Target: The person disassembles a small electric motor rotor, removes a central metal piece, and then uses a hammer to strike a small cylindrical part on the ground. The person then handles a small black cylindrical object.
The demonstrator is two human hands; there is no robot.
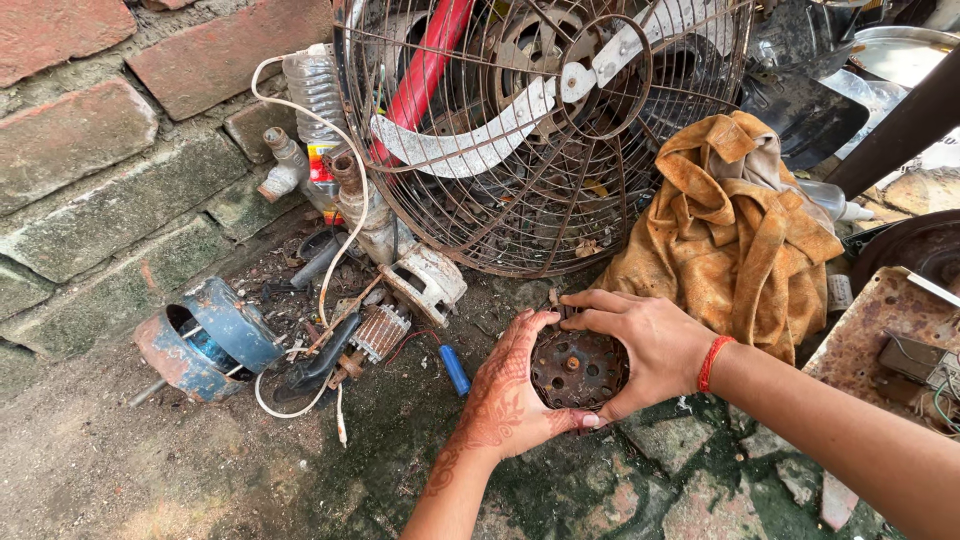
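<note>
Head view: rusty round motor part (578, 367), perforated face up, sat low near centre over mossy paving (700, 480). Left hand (505, 395) and right hand (640, 345) clamped around rim, cupping opposite sides. Judged heavy, rigid, gritty, not slippery; rim best hold. Fan guard (540, 130) stood beyond.

Rust-brown perforated round motor part (578, 368). Left hand (505, 395) has reddish-brown henna pattern; red thread band (713, 362) on right wrist. Mustard-orange cloth (735, 230), stained. Rusty brown wire fan guard (545, 130) with white blades (470, 135) (red tube (425, 70) behind). Blue motor housing (205, 340), rust patches. Blue-handled tool (454, 369). White cable (345, 180). Red and grey-green mossy bricks (110, 160).
</note>
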